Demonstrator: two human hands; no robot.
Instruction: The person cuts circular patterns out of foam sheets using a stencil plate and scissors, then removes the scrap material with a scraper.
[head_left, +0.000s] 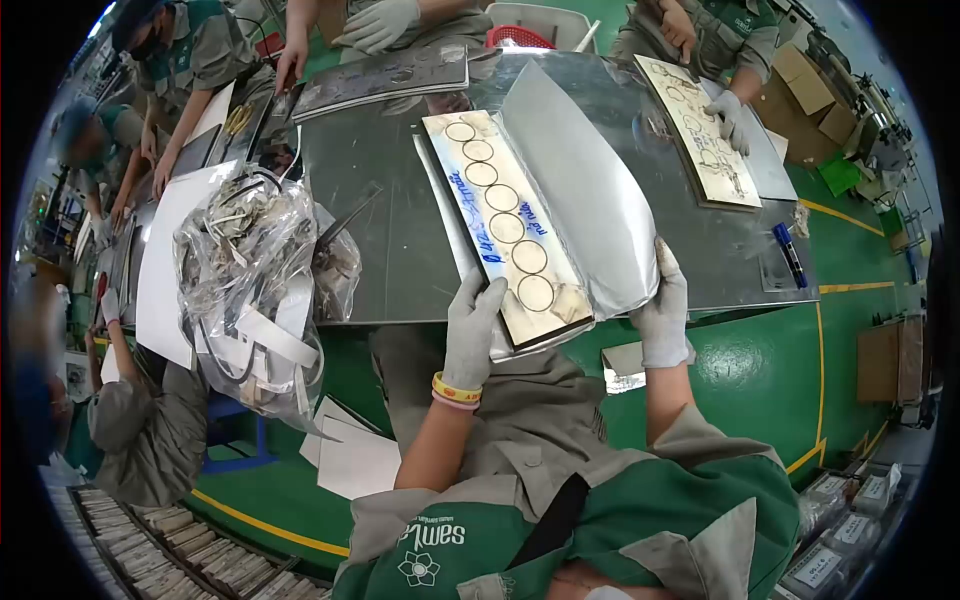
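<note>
Brass-toned panel (505, 235) w/ ring outlines and blue scrawl sits at near edge of steel table (390, 200). Gloved left hand (470, 330) clamps its near corner, prob. to steady it — gloved right hand (665, 315) pinches silvery film sheet (590, 190) folded aside. Scrap bag (250, 270) to left; green floor (760, 370); co-worker's hand (728, 115) opposite.

Both hands wear light grey knit gloves, the left hand (472, 335) and the right hand (665, 322) alike. Two wristbands (456, 392), one yellow and one pink, circle the left wrist. The forearms are bare below the short sleeves of a grey-beige work shirt (520, 440). Over it sits a green vest (640, 520) with a white flower logo (418, 568) and white lettering, crossed by a dark strap (560, 520).
</note>
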